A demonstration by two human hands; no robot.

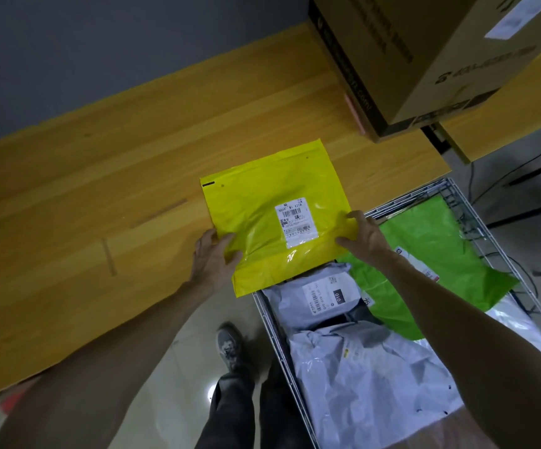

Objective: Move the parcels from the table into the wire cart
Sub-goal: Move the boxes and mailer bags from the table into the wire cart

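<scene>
Head view: a yellow poly mailer (275, 218) lies on the wooden bench (100, 196), its near edge overhanging the wire cart (270, 315); the left hand (212, 259) closes its grip on the near-left corner, the right hand (364, 236) on the right edge; a green mailer (424, 254) and grey mailers (321, 298) fill the cart; a cardboard box (441, 53) stands beyond.
</scene>
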